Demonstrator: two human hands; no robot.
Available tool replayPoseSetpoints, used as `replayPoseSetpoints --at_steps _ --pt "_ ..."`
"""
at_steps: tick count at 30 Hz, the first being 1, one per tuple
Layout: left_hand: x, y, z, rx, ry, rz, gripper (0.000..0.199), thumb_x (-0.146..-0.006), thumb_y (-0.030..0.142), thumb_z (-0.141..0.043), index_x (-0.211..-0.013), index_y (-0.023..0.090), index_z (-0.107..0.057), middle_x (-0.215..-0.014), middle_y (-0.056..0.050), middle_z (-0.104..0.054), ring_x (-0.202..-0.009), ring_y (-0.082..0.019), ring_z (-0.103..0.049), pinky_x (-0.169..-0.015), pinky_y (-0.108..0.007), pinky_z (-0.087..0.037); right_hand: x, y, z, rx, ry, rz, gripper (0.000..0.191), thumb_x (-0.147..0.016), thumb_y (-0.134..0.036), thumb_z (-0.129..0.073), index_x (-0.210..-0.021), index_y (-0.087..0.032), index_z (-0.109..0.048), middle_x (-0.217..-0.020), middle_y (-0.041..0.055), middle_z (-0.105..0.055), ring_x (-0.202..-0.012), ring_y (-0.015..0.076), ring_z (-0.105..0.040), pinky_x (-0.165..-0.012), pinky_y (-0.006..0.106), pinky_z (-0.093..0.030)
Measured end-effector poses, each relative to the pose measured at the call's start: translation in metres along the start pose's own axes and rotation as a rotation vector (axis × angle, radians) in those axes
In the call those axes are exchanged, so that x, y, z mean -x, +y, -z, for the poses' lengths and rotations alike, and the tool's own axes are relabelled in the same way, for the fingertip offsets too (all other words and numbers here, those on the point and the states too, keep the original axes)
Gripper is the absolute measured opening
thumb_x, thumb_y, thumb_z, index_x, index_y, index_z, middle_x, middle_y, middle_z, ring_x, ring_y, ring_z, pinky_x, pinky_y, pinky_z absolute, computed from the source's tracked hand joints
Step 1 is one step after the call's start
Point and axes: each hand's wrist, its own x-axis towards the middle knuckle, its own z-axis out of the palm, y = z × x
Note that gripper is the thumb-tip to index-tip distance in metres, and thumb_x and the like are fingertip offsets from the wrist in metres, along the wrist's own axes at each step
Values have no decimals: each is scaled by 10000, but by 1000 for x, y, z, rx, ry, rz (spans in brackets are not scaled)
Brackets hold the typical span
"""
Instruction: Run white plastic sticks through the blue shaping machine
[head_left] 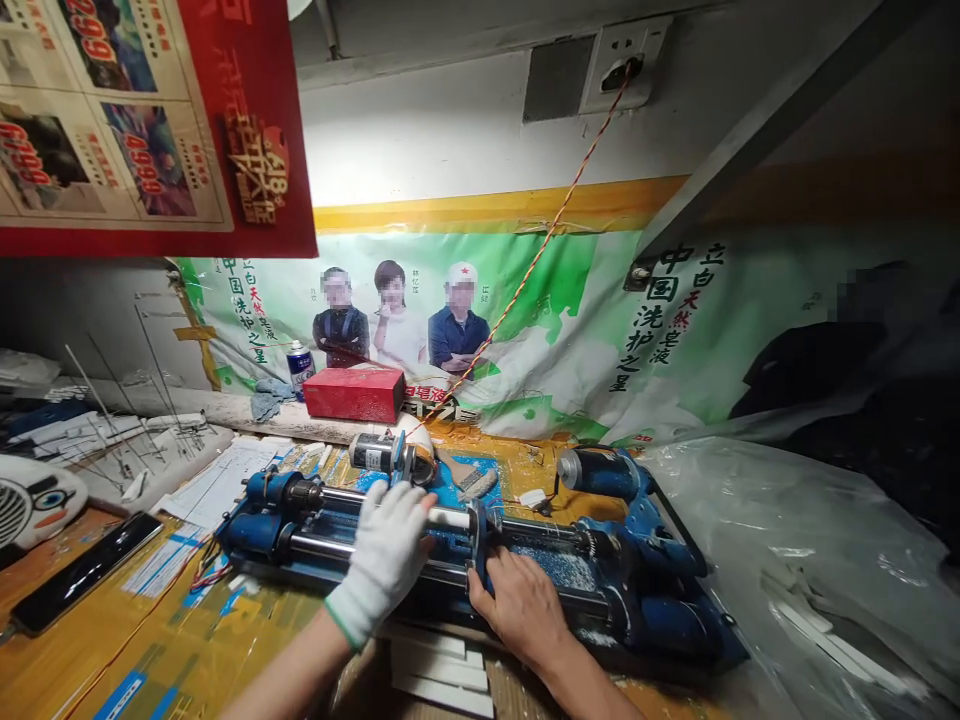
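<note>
A blue bench machine [559, 560] with paired steel guide rods [322, 545] lies across the table under both hands. My left hand [390, 545], in a white glove with a green cuff, reaches over the rods. Its fingers are closed on a white bar [450, 517], whose right end meets an upright blue plate [478, 535]; the bar's other end is hidden by the glove. Bare, my right hand [521, 600] has its fingers curled against the lower part of that plate. White dust covers the machine bed to the right.
Flat white strips [439, 670] lie stacked at the front edge. Behind the machine are a small motor [375, 452], a brush [476, 480] and a red box [354, 393]. A black phone [86, 572] lies left; clear plastic sheeting [810, 540] is at right. A twisted cord [551, 225] rises to the wall socket.
</note>
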Motion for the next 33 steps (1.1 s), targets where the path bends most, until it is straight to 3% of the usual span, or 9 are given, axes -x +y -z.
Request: replayPoseSetpoints --at_steps 1,3,5,10,13,16,27,31,33 --pt "-13 14 -6 43 -72 -9 230 -847 267 -452 -1045 289 -567 -951 -82 -632 -962 -266 -568 -987 -549 -299 2 6 3 -2 -13 7 272 -873 -332 -393 -751 -188 -587 -703 31 -584 -671 156 -529 -682 294 -285" --pt "-23 32 -15 87 -138 40 248 -876 218 -368 -869 259 -612 -785 -76 -625 -814 -231 -587 -912 -516 -351 7 20 8 -16 -49 13 264 -869 -339 -403 -757 -187 -587 -704 24 -593 -657 150 -537 -666 288 -288" --pt "-15 41 -18 222 -126 161 194 -865 267 -422 -877 245 -614 -785 -85 -621 -794 -226 -580 -832 -447 -405 12 34 13 -42 -91 6 250 -868 -338 -407 -784 -186 -587 -720 18 -603 -656 145 -548 -649 279 -295" --pt "23 49 -28 1286 -257 830 292 -755 425 -619 -940 204 -575 -842 -58 -632 -737 -176 -605 -631 -280 -474 13 38 15 -93 -175 -20 247 -885 -349 -400 -822 -192 -580 -767 16 -610 -713 153 -572 -646 270 -316" --pt "18 51 -38 1663 -55 1164 362 -687 334 -717 -977 183 -563 -930 -59 -639 -796 -165 -636 -693 -281 -519 10 31 14 -94 -158 -29 245 -882 -357 -411 -789 -198 -573 -749 8 -601 -697 150 -570 -635 268 -315" --pt "2 54 -39 1807 236 1339 315 -709 184 -697 -1001 189 -581 -1020 -56 -642 -931 -163 -635 -822 -285 -528 10 28 15 -85 -123 -18 219 -871 -341 -423 -805 -198 -574 -747 4 -601 -682 144 -566 -631 266 -313" --pt "-23 68 -31 1779 509 1480 198 -819 60 -518 -941 183 -614 -976 -22 -660 -934 -125 -634 -861 -276 -537 4 15 17 -96 -106 -38 187 -861 -318 -425 -820 -202 -566 -750 3 -600 -697 140 -552 -649 260 -294" --pt "-16 68 -37 1779 443 1365 190 -785 71 -559 -925 187 -613 -970 -34 -654 -960 -139 -627 -891 -282 -517 0 1 13 -95 -101 -54 176 -856 -308 -430 -827 -204 -570 -772 6 -602 -707 143 -545 -659 268 -285" --pt "-1 63 -34 1762 270 1302 222 -750 135 -625 -960 205 -609 -986 -48 -649 -959 -160 -628 -888 -298 -512 -1 -4 11 -90 -97 -64 174 -852 -310 -439 -825 -203 -573 -768 6 -599 -709 147 -541 -664 273 -280"
